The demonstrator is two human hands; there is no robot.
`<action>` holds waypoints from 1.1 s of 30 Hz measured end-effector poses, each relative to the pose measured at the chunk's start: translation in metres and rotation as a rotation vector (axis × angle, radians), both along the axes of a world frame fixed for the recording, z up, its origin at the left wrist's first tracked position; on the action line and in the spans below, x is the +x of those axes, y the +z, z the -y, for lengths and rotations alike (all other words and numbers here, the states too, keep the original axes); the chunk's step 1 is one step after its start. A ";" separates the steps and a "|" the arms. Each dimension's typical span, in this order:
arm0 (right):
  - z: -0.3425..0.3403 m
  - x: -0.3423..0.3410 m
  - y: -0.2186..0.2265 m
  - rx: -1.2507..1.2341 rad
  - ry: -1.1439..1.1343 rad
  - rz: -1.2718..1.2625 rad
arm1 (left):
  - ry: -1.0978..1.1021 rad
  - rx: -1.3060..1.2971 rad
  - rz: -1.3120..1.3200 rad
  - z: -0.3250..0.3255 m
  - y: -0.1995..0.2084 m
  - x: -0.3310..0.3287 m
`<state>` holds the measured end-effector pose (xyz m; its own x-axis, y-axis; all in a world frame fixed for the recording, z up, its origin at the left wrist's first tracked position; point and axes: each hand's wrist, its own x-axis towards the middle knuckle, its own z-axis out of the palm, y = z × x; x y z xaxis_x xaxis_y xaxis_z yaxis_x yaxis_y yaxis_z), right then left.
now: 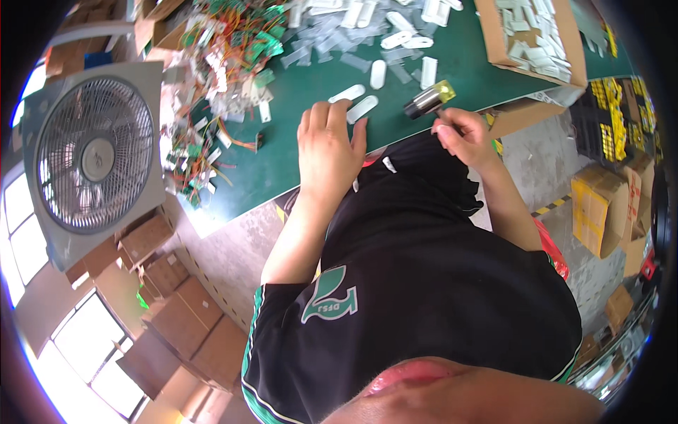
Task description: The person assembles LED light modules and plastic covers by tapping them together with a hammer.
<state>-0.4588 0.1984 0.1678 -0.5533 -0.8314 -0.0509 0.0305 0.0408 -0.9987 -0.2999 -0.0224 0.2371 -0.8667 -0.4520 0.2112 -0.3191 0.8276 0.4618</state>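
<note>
My right hand (467, 141) is closed around the handle of a small mallet (429, 100). Its silver head has one clear yellow end and one black end, and it is raised over the green table (304, 78). Flat on the table near its front edge lies my left hand (326, 145), fingers stretched out. Just beyond its fingertips is a white oval plastic shell (347, 94), and another white shell (363, 109) lies close to the thumb. A third white shell (378, 74) rests farther back. Whether the left fingertips touch a shell, I cannot tell.
Small wired green circuit boards (244, 35) are heaped at the left. Clear plastic strips (332, 39) and more white shells cover the back. A cardboard box (498, 53) of white parts stands at the right. A grey fan (99, 152) stands left of the table.
</note>
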 end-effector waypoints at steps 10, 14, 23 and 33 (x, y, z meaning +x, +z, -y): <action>-0.003 0.000 -0.006 0.000 0.005 0.047 | 0.480 -0.238 0.098 0.081 -0.008 0.087; -0.001 -0.001 -0.003 -0.010 0.016 0.035 | 0.429 0.031 0.152 0.083 -0.015 0.101; 0.003 -0.002 0.004 0.024 0.004 0.050 | 0.268 0.252 0.034 0.046 -0.013 0.128; 0.006 -0.002 0.004 0.056 -0.007 0.067 | 0.473 -0.011 0.044 0.102 -0.016 0.102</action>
<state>-0.4604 0.1928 0.1716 -0.5525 -0.8226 -0.1345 0.0974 0.0965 -0.9906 -0.1981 -0.1245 0.2215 -0.5746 -0.7969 0.1862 -0.6809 0.5918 0.4315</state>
